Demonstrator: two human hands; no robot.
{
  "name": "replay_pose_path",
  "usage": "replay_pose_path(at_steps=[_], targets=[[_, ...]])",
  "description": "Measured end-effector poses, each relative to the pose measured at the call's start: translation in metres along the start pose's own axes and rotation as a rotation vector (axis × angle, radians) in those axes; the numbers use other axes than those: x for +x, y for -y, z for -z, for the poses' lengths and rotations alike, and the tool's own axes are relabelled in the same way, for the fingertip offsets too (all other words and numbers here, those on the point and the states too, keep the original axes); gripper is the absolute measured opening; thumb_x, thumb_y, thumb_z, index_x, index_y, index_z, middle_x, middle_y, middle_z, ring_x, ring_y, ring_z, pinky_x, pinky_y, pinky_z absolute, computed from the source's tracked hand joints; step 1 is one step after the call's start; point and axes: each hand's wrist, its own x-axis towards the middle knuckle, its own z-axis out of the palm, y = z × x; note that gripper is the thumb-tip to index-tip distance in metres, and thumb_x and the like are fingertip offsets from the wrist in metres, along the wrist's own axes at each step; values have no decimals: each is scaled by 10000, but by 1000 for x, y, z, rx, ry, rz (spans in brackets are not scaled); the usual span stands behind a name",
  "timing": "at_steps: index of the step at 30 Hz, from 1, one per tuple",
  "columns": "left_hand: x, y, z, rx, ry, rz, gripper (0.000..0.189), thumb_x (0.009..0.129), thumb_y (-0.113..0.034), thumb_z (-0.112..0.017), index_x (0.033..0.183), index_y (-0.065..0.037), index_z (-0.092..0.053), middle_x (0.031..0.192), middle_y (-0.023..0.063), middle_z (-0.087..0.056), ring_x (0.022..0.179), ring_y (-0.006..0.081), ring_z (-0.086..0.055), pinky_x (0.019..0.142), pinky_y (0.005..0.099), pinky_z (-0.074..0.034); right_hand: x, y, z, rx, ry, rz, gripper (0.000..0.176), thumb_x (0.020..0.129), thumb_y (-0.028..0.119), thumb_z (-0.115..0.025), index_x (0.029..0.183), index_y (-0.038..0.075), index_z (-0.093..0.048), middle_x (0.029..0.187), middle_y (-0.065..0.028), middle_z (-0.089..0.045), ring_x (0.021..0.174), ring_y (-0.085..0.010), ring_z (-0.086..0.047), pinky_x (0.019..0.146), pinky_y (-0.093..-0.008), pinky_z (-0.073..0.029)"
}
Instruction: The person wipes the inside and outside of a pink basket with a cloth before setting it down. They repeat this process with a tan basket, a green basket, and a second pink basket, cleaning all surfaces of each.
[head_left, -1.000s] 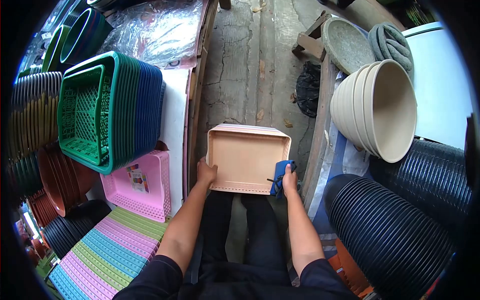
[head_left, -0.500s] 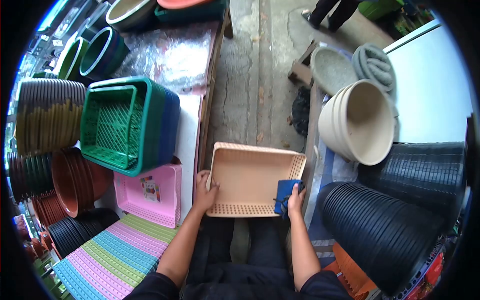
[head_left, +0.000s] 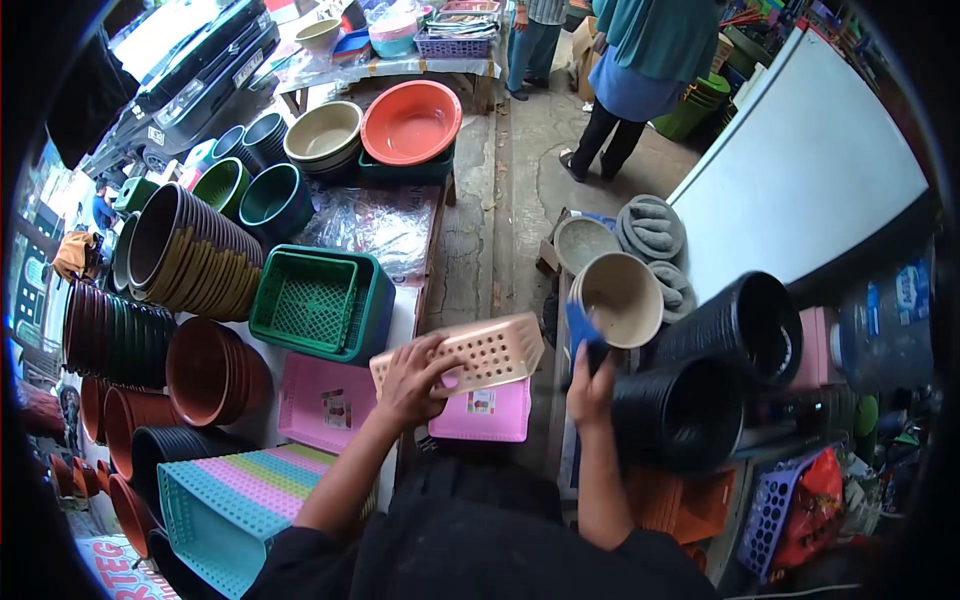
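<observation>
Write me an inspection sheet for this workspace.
Surface: left table, partly under clear plastic sheet.
Handled things: tan tray, tilted; pink tray below it, support unclear; blue item, blurred.
Clutter: green baskets at left; beige pot and black pots at right.
Hands: left hand on tan tray; right hand holds blue item.
Cables: none can be made out.
Surroundings: concrete walkway; person in teal top ahead.

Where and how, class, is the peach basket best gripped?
Probably by the right end of the peach basket, coming from the person's right: the left hand covers the other end, and the tilted basket leaves this one exposed.
</observation>
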Motion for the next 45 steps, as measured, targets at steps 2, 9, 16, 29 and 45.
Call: replay_pose_path(at_steps=[2,9,16,29,45], targets=[[11,-7,6,105,-35,-161,579,634,-164,-783,1181,-269,-625,1361,108,-496,1211,315,-495,964,451,-372,35,47,4,31,-39,345,481,954,80,-489,1397,-85,-401,1412,-245,-473,1346,-358,-424,1136,-425,-280],[44,7,-12,448,-165,-632,537,657,-274,-721,1171,-388,-611,1340,106,-517,1205,305,-509,978,451,-387,102,58,-67,-550,1118,68,562,887,291,-574,1373,31,-462,1417,-245,-458,1290,-400,-459,1080,-413,-364],[50,-7,-23,375,-266,-547,522,656,-226,-713,1142,-389,-614,1352,102,-513,1208,286,-511,975,454,-392,102,72,-57,-702,328,521,571,905,292,-528,1394,10,-438,1480,-188,-406,1343,-353,-412,1145,-421,-276],[24,-21,-33,-272,-370,262,684,642,28,-673,1286,-166,-546,1337,146,-478,1242,351,-469,1056,437,-389,33,47,15,258,-19,80,370,1024,240,-459,1133,-94,-576,1064,-203,-658,1005,-310,-634,881,-387,-479],[-36,-65,8,-1574,-385,741,715,843,-63,-509,1506,-76,-240,1444,148,-418,1301,265,-465,1058,377,-409,-65,22,-59,-678,1022,555,947,739,280,-696,1543,127,-218,1613,-97,-191,1494,-283,-152,1194,-475,-140]])
